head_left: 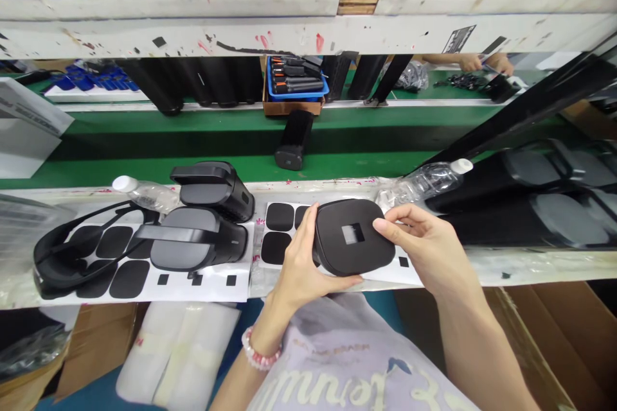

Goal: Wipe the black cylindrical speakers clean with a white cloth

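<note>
My left hand (302, 263) wraps the side of a black rounded-square device (318, 258), tilted with one end facing me. That end carries a flat black pad (357, 253) with a small square cutout showing a grey patch. At the pad's upper right edge, my right hand (419, 237) has its thumb pressed down with the fingers curled behind. Under the device lies a white sheet of black rounded-square stickers (279, 217), partly hidden by my left hand. To the left, two dark devices with handles (187, 247) stand on another sticker sheet (212, 289), beside a black headset-like band (48, 263).
Clear plastic bottles (429, 180) lie behind the work surface, one on each side. A black device (292, 141) rests on the green belt (216, 167). Behind it sits a blue tray (296, 93) of tools. Dark devices (544, 205) crowd the right. Another person's hands (486, 64) show at the back.
</note>
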{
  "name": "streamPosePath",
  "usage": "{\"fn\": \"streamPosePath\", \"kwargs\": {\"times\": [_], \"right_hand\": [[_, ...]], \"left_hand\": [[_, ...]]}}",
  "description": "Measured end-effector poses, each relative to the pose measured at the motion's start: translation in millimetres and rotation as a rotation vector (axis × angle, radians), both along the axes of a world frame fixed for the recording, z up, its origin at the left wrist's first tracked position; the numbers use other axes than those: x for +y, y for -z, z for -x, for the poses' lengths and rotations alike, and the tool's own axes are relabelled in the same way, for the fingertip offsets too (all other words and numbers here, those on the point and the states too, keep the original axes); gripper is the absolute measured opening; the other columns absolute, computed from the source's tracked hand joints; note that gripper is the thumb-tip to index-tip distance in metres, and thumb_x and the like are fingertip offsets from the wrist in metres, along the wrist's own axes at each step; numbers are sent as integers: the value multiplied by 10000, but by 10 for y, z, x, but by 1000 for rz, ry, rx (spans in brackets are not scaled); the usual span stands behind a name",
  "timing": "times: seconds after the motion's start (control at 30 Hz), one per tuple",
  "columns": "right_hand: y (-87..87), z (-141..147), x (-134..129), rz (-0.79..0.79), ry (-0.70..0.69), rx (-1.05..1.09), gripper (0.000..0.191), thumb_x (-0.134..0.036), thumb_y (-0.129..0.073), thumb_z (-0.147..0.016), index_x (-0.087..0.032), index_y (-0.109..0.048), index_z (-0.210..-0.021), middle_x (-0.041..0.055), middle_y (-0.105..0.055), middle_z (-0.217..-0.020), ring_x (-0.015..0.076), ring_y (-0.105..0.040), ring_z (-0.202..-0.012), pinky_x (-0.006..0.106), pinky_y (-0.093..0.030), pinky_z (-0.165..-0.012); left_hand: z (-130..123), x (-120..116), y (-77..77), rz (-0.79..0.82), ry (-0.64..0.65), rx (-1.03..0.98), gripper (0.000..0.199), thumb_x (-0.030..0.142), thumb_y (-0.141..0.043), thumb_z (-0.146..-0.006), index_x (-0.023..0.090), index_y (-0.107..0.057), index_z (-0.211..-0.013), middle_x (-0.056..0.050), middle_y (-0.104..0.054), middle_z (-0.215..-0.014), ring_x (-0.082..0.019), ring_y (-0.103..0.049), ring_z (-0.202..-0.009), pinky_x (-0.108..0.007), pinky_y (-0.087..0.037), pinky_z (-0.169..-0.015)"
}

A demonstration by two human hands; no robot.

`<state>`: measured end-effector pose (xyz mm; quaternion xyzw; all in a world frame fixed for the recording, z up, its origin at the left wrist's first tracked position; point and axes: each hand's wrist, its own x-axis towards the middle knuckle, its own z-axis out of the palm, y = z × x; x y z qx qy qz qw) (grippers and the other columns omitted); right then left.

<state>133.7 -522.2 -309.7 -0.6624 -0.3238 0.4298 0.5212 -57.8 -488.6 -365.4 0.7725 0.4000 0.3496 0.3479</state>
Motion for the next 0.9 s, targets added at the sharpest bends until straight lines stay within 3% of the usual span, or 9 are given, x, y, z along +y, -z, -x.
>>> {"fn": "streamPosePath", "kwargs": {"times": [0.9], "right_hand": [[17, 5, 3, 5, -13, -42, 340, -456, -848, -592, -217, -623, -680, -6, -597, -623, 123, -521, -542, 226, -399, -445]], "left_hand": [[-2, -1, 32, -40, 6, 1, 1283, 467, -869, -530, 291, -66, -1514, -159, -359, -1524, -345, -424, -1355, -505, -428, -1072]]}}
